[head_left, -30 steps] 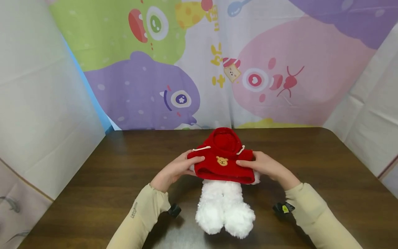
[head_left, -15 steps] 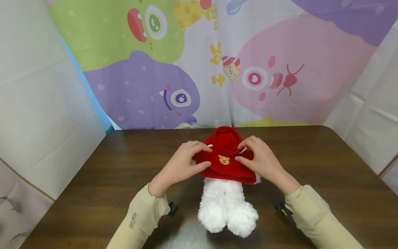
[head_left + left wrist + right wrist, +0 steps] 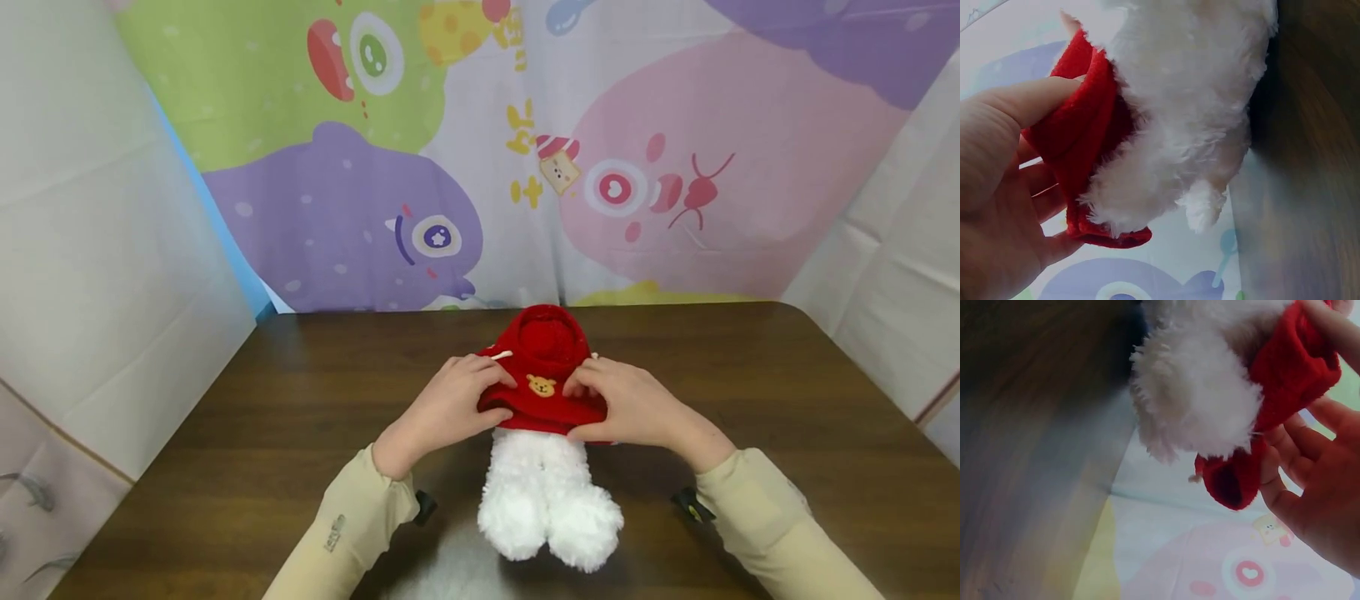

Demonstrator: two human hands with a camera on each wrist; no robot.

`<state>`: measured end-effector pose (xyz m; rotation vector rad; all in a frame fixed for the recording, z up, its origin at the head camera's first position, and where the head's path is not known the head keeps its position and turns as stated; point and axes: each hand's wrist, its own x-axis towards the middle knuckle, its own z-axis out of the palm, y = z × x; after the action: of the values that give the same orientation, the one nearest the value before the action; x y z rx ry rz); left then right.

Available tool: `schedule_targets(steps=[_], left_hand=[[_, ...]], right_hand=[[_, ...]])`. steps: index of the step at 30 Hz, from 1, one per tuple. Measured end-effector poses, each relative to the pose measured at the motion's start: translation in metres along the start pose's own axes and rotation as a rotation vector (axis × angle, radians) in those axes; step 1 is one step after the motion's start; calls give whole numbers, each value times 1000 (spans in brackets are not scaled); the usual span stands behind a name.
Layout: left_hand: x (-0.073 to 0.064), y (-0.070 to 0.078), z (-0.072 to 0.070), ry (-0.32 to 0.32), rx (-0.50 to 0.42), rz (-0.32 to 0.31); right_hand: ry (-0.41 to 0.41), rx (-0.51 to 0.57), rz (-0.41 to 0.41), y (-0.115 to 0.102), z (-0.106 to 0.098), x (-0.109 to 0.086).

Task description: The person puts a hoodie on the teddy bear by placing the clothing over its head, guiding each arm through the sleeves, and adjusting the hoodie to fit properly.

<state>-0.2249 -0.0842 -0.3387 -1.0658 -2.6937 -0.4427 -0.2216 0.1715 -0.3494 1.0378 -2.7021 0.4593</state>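
A white fluffy plush toy point(image 3: 536, 492) lies on the table with its feet towards me. Over its upper part is a small red hoodie point(image 3: 545, 410) with a bear patch and white drawstrings. My left hand point(image 3: 450, 404) grips the hoodie's front at the left, thumb at the lower hem. At the right, my right hand point(image 3: 645, 406) pinches the cloth the same way beside the patch. The left wrist view shows the red cloth point(image 3: 1082, 134) between thumb and fingers, against the white fur point(image 3: 1172, 106). In the right wrist view a red sleeve end point(image 3: 1235, 481) hangs by a fluffy paw point(image 3: 1191, 394). The toy's head is not visible.
The brown wooden table point(image 3: 300, 400) reaches back to a cartoon-printed curtain point(image 3: 517, 250). White cloth panels point(image 3: 112, 208) stand at both sides. Dark wrist cameras point(image 3: 424, 507) sit under both cuffs.
Both hands have moved from the hoodie's sides onto its front, then lower to the hem. The cloth is now bunched up between thumbs and fingers. The toy has shifted slightly right.
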Motion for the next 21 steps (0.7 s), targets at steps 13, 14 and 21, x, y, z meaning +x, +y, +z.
schedule_targets(steps=[13,14,21], left_hand=[[1,-7,0,7,-35,16],[1,-7,0,14,-35,18],[2,-7,1,60,-39,8]], right_hand=[[-49,-64,-9,5,-5,-3],[-44,-64,-13,5,-6,-3],[5,-68,-9,6,-8,-3]])
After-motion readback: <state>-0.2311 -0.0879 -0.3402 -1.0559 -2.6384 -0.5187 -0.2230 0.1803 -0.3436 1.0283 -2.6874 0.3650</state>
